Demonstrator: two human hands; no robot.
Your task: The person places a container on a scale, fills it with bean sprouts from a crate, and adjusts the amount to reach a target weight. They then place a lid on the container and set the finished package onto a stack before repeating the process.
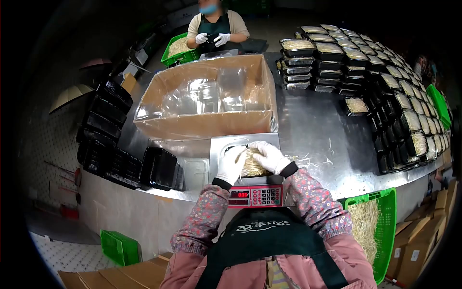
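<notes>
Both my hands are in white gloves. My left hand [230,165] and right hand [269,156] are cupped around one sprout bundle [252,166], fingers curled narrow and gripping it from both sides. The bundle sits on the steel pan of the scale [222,144], right at the near table edge in front of me. I can't tell if there's a tray under it.

The scale's red display [239,194] reads something like 0.00, but it's small. The keypad [266,195] is beside it, with key labels too tiny to read. My dark apron [262,225] has white printed characters, not legible from here.

Loose sprout strands [308,161] lie on the table just right of the scale. A cardboard box [207,124] holding clear plastic sits just behind the scale. Empty black trays [161,168] are stacked on the left, filled trays [409,120] on the right. A green basket [387,212] of sprouts is by my right elbow. A co-worker's gloved hands [211,38] are across the table.
</notes>
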